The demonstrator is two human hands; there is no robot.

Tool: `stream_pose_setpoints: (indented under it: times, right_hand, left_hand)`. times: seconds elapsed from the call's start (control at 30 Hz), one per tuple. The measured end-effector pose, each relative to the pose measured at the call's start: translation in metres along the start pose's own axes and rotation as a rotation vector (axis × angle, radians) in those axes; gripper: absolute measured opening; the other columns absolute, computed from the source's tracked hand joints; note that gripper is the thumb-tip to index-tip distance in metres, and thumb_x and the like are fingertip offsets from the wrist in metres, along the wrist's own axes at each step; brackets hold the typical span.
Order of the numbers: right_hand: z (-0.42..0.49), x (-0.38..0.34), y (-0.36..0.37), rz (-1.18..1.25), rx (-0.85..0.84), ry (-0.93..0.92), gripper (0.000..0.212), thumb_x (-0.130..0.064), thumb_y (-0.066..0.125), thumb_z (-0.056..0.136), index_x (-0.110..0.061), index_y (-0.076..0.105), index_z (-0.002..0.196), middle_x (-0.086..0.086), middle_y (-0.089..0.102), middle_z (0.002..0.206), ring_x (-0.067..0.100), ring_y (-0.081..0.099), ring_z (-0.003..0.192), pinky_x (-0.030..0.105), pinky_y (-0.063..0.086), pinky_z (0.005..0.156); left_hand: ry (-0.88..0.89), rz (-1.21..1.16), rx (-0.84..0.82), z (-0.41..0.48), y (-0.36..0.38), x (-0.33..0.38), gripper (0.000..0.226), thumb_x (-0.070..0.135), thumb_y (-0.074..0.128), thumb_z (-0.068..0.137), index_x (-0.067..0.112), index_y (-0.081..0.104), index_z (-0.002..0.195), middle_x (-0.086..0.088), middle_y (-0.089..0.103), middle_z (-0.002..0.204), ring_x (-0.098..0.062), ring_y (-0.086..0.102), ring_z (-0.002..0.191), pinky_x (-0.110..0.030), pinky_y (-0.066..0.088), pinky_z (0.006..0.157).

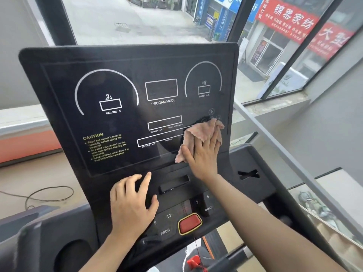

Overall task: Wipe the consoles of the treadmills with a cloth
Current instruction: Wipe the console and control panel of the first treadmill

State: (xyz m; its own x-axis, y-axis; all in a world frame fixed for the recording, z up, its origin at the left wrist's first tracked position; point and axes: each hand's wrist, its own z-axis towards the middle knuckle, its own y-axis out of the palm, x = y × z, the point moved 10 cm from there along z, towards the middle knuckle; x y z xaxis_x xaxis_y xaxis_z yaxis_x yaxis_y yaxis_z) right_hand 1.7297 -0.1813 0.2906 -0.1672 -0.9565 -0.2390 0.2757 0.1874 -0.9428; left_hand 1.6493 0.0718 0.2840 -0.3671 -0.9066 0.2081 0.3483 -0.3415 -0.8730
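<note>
Two hands | right hand (203,152) flat, pressing cloth (200,134) on console (117,55) | left hand (131,201) open, resting below

**Cloth pressed to treadmill console**

The right hand (204,154) lies flat, fingers spread, pressing a crumpled pale pink cloth (200,134) against the lower right of the black flat treadmill console panel (125,61). The left hand (131,201) rests palm-down on the ledge below that panel, left of the red oval stop button (189,223) with its yellow rim.
</note>
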Motion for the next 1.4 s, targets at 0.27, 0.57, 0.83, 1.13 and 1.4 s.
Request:
stream_pose_setpoints:
  times: [0.27,0.57,0.83,1.13,1.4]
  right_hand:
    - [0.074,-0.007,-0.105,0.322,0.302,-0.078,0.060,-0.055,0.071,0.087,-0.023,0.041,0.129,0.002,0.030,0.156,0.050,0.000,0.155,0.075,0.019,0.115]
    - [0.158,0.003,-0.143,0.108,0.275,-0.027,0.086,-0.077,0.032,0.091,-0.033,0.011,0.163,0.010,-0.004,0.172,0.049,-0.013,0.154,0.068,0.005,0.122]
    - [0.136,0.027,-0.114,0.068,0.226,-0.066,0.084,-0.068,0.021,0.099,-0.016,0.008,0.164,0.019,-0.003,0.171,0.036,-0.008,0.158,0.050,0.001,0.128]
    - [0.020,0.086,-0.007,0.063,-0.059,-0.191,0.067,-0.048,0.023,0.108,-0.035,-0.019,0.158,0.018,-0.018,0.168,0.045,-0.010,0.155,0.054,0.002,0.129]
    - [-0.030,0.107,0.032,0.097,-0.166,-0.051,0.068,-0.044,0.043,0.104,-0.022,0.015,0.162,0.022,0.011,0.165,0.048,-0.002,0.154,0.062,0.009,0.125]
  left_hand:
    - [0.071,-0.029,-0.068,0.011,0.010,0.028,0.057,0.043,0.061,0.082,0.018,0.068,0.133,-0.008,0.065,0.127,-0.034,0.056,0.115,-0.053,0.042,0.101]
    - [0.126,0.005,-0.067,-0.011,0.022,0.023,0.052,0.038,0.056,0.084,0.016,0.072,0.128,-0.010,0.063,0.136,-0.036,0.055,0.122,-0.054,0.038,0.112]
    - [0.061,0.004,-0.016,0.008,0.018,0.021,0.053,0.036,0.061,0.082,0.017,0.069,0.131,-0.010,0.063,0.134,-0.037,0.056,0.121,-0.055,0.038,0.111]
    - [0.084,0.028,-0.029,0.005,0.020,0.023,0.058,0.035,0.064,0.082,0.018,0.064,0.138,-0.009,0.062,0.136,-0.036,0.054,0.122,-0.054,0.036,0.111]
    - [0.080,-0.007,-0.007,0.005,0.014,0.025,0.060,0.030,0.068,0.079,0.016,0.065,0.137,-0.009,0.062,0.136,-0.036,0.052,0.124,-0.053,0.035,0.113]
